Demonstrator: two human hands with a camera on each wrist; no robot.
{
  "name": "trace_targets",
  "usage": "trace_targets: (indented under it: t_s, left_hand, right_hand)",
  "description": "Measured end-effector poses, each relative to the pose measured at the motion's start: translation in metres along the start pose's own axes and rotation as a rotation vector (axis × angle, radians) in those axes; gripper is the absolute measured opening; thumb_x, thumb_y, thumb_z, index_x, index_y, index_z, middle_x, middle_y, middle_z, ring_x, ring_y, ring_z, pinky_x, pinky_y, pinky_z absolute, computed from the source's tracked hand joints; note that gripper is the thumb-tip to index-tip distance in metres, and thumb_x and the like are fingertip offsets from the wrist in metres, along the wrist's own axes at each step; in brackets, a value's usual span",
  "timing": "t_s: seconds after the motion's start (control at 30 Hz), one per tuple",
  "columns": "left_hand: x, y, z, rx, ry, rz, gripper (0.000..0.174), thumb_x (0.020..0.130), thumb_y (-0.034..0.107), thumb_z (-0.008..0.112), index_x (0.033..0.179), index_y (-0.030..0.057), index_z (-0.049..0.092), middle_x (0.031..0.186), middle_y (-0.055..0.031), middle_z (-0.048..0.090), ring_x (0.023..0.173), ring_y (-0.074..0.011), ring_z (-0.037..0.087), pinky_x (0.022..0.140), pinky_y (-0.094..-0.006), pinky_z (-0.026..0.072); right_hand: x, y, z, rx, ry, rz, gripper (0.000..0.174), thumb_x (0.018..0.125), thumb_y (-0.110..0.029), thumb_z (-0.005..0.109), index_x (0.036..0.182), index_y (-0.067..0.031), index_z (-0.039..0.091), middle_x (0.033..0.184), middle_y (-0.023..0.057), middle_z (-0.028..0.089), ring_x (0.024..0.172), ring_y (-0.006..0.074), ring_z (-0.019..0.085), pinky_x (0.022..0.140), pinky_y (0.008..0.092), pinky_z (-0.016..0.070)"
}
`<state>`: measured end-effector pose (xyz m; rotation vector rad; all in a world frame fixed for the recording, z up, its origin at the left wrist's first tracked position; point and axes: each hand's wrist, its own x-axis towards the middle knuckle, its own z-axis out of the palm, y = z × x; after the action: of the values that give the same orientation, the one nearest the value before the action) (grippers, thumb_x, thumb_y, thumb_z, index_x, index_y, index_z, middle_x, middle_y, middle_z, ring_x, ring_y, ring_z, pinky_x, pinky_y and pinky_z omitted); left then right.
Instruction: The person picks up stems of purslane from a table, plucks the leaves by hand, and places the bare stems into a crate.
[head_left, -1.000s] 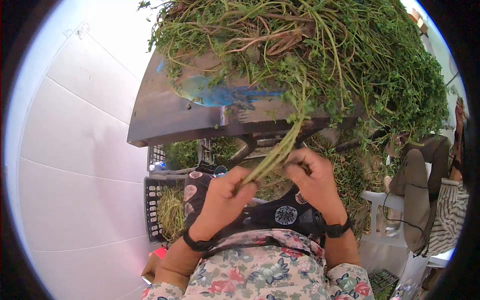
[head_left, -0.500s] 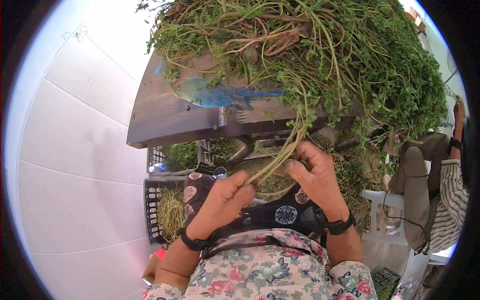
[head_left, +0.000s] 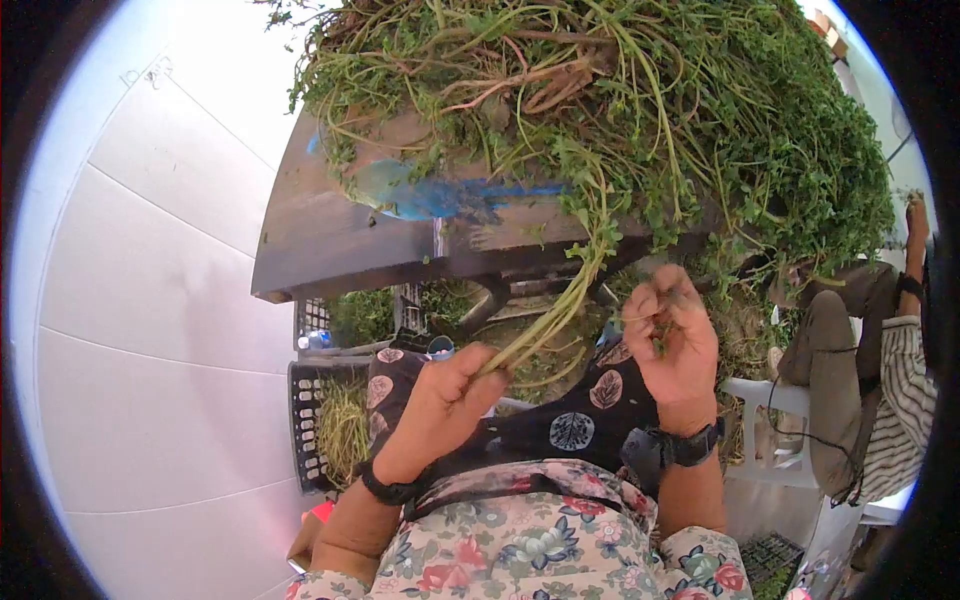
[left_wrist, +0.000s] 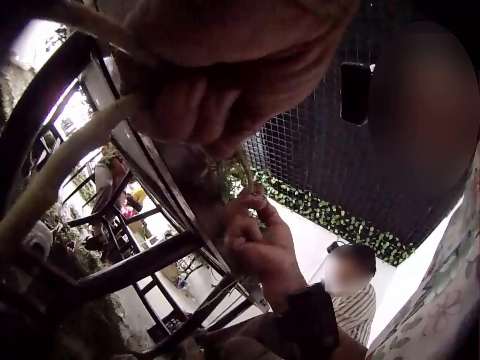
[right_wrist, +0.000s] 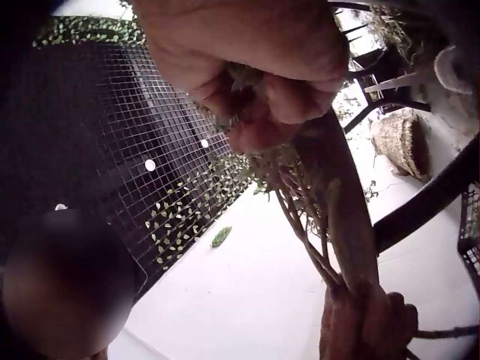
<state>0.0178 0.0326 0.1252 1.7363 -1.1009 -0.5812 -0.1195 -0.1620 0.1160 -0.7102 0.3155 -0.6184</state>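
My left hand grips a small bunch of long green stems, thumb and curled fingers closed round their lower ends. The stems slant up to the right, and their leafy tops overlap the table edge. One loose stem bends away below the others. To the right of the bunch, my right hand is raised with its fingers curled in. Small green leafy bits show between those fingers in the right wrist view. A big heap of leafy greens with tangled roots covers much of the dark painted table.
At the left stands a black crate holding cut stems. A small blue cup is near my lap. Another person's trousered leg and a white plastic chair are on the right. Plant scraps litter the ground.
My right hand has moved from beside the stems off to the right, turning palm-up with bits of leaf in it. The left hand keeps its grip with little movement.
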Motion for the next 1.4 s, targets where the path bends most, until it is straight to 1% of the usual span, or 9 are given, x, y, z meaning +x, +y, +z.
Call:
trace_targets:
  t_s: [0.13, 0.23, 0.4, 0.5, 0.6, 0.73, 0.87, 0.97, 1.4]
  left_hand:
    - [-0.004, -0.005, 0.006, 0.147, 0.045, 0.041, 0.009, 0.081, 0.007, 0.056, 0.088, 0.0025, 0.056, 0.065, -0.0117, 0.052, 0.054, -0.0244, 0.051, 0.050, -0.0282, 0.0397]
    - [-0.003, 0.000, 0.006, 0.202, 0.000, -0.007, 0.011, 0.083, 0.011, 0.053, 0.087, 0.0026, 0.058, 0.067, -0.0080, 0.059, 0.057, -0.0179, 0.056, 0.053, -0.0263, 0.0426]
    - [-0.002, 0.000, 0.011, 0.140, -0.052, 0.055, 0.012, 0.078, 0.003, 0.057, 0.090, 0.0019, 0.055, 0.067, -0.0158, 0.051, 0.056, -0.0337, 0.051, 0.049, -0.0325, 0.0412]
    - [-0.003, 0.001, 0.009, 0.179, -0.060, 0.021, 0.012, 0.078, 0.003, 0.057, 0.090, 0.0018, 0.056, 0.067, -0.0160, 0.051, 0.057, -0.0343, 0.051, 0.050, -0.0326, 0.0414]
    - [-0.005, 0.003, 0.006, 0.174, -0.074, 0.022, 0.014, 0.078, 0.002, 0.056, 0.091, 0.0020, 0.056, 0.068, -0.0158, 0.053, 0.057, -0.0335, 0.054, 0.050, -0.0324, 0.0420]
    - [-0.010, 0.004, -0.002, 0.188, -0.056, 0.003, 0.017, 0.076, 0.002, 0.058, 0.093, 0.0020, 0.058, 0.071, -0.0150, 0.056, 0.059, -0.0312, 0.057, 0.050, -0.0321, 0.0430]
    - [-0.011, 0.003, 0.002, 0.278, -0.007, 0.068, 0.018, 0.075, 0.002, 0.061, 0.093, 0.0024, 0.059, 0.072, -0.0144, 0.058, 0.060, -0.0298, 0.059, 0.051, -0.0323, 0.0444]
    - [-0.013, 0.002, 0.006, 0.334, 0.023, 0.101, 0.019, 0.074, 0.003, 0.062, 0.093, 0.0035, 0.059, 0.072, -0.0138, 0.060, 0.060, -0.0296, 0.059, 0.052, -0.0334, 0.0452]
    - [-0.016, -0.005, 0.002, 0.430, 0.111, 0.175, 0.019, 0.075, 0.003, 0.063, 0.094, 0.0035, 0.060, 0.074, -0.0145, 0.062, 0.062, -0.0270, 0.061, 0.053, -0.0323, 0.0464]
  right_hand:
    - [-0.003, 0.014, -0.005, -0.040, 0.096, 0.154, 0.022, 0.086, -0.016, 0.048, 0.106, -0.0061, 0.046, 0.064, 0.0016, 0.044, 0.062, 0.0122, 0.043, 0.043, 0.0201, 0.0293]
    - [-0.008, 0.024, -0.007, 0.032, -0.149, 0.193, 0.025, 0.090, -0.016, 0.044, 0.112, -0.0040, 0.045, 0.063, 0.0003, 0.042, 0.055, 0.0108, 0.041, 0.043, 0.0200, 0.0286]
    - [-0.013, 0.026, 0.005, -0.702, -0.269, 0.044, 0.023, 0.090, -0.018, 0.051, 0.108, -0.0044, 0.053, 0.062, -0.0006, 0.047, 0.048, 0.0056, 0.039, 0.044, 0.0202, 0.0317]
    - [-0.012, 0.031, 0.004, -1.017, -0.284, -0.315, 0.018, 0.091, -0.017, 0.048, 0.101, -0.0042, 0.055, 0.064, 0.0001, 0.050, 0.049, 0.0053, 0.040, 0.044, 0.0205, 0.0320]
    - [-0.008, 0.027, -0.013, -1.376, -0.122, -0.309, 0.015, 0.087, -0.014, 0.053, 0.095, -0.0029, 0.058, 0.071, -0.0024, 0.055, 0.058, 0.0061, 0.047, 0.052, 0.0201, 0.0378]
    - [-0.010, 0.003, -0.027, -0.490, 0.133, -0.066, 0.015, 0.086, -0.016, 0.052, 0.092, -0.0026, 0.056, 0.072, -0.0015, 0.056, 0.060, 0.0045, 0.048, 0.051, 0.0197, 0.0384]
    - [-0.016, 0.003, -0.020, -0.600, 0.016, 0.083, 0.020, 0.083, -0.015, 0.057, 0.099, -0.0025, 0.055, 0.077, -0.0005, 0.058, 0.065, 0.0061, 0.051, 0.056, 0.0210, 0.0429]
    - [-0.017, 0.015, 0.008, -0.568, 0.017, 0.022, 0.011, 0.081, -0.014, 0.059, 0.085, -0.0062, 0.053, 0.062, -0.0051, 0.045, 0.050, 0.0020, 0.037, 0.044, 0.0182, 0.0271]
    - [-0.019, 0.024, 0.007, -0.935, 0.076, -0.017, 0.016, 0.079, -0.010, 0.058, 0.090, 0.0012, 0.059, 0.082, 0.0028, 0.062, 0.068, 0.0065, 0.054, 0.058, 0.0206, 0.0425]
